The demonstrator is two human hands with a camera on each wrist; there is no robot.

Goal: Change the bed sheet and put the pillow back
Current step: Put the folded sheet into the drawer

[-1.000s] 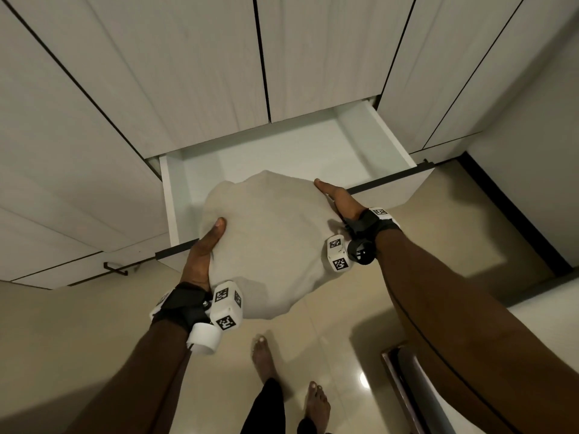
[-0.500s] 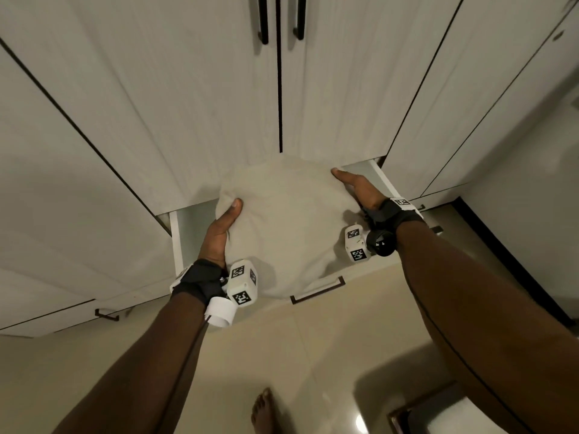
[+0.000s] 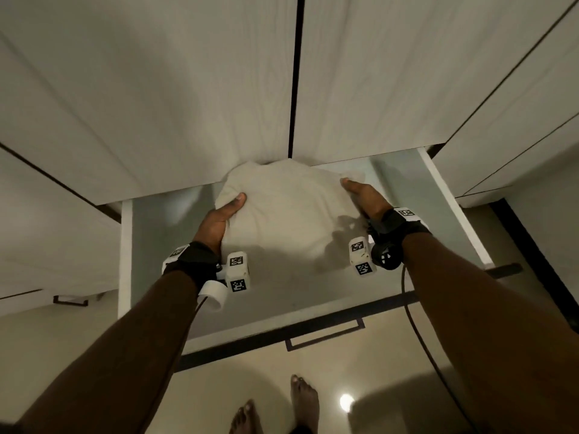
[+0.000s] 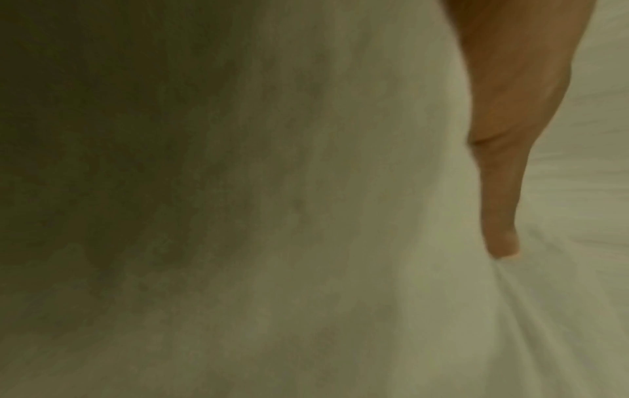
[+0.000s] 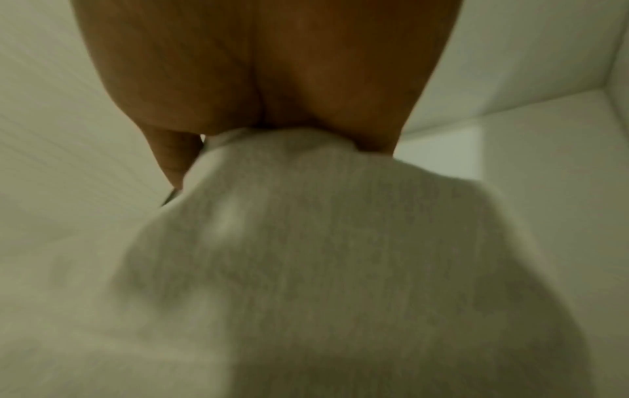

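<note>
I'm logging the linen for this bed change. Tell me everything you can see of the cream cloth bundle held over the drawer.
The cream cloth bundle is soft, matte woven fabric, bunched into a rounded, wrinkled mound with no print showing. It sits low in the open white drawer, its far edge tucked under the closed cupboard doors. The left hand grips its left edge, thumb on top; the right hand grips its right edge. Whether it rests on the drawer floor cannot be told.
</note>
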